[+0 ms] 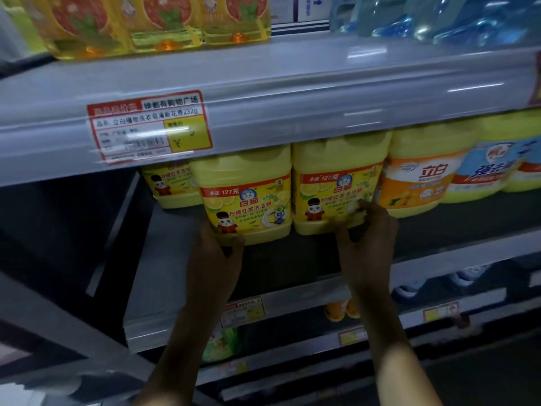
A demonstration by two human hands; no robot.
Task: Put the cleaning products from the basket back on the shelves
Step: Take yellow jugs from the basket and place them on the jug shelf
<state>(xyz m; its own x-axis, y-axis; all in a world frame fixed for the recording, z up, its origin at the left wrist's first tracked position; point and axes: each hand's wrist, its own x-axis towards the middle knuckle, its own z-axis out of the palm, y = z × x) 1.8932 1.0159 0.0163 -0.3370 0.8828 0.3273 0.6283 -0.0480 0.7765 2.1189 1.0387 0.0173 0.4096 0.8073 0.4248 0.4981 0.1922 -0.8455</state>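
The left hand (218,250) cups the lower left corner of a yellow dish-soap bottle (247,200), thumb on the label and fingers curled round its side. The right hand (367,232) is curled on the lower right corner of a second yellow bottle (336,186), fingertips against its label. Both bottles stand upright, side by side and touching, on the shelf board (169,273) below the red-bordered price tag (149,127), the first just right of it and the second further right. They look to me like they are being squared into the front row. The way to do that well is to push both back evenly from low down, bases flat and labels forward, until they line up with the orange-labelled bottle (421,180) further right of the tag. A third matching bottle (172,186) sits straight under the tag, set further back. Above the tag stand clear bottles of yellow liquid (158,22). The basket is out of sight.
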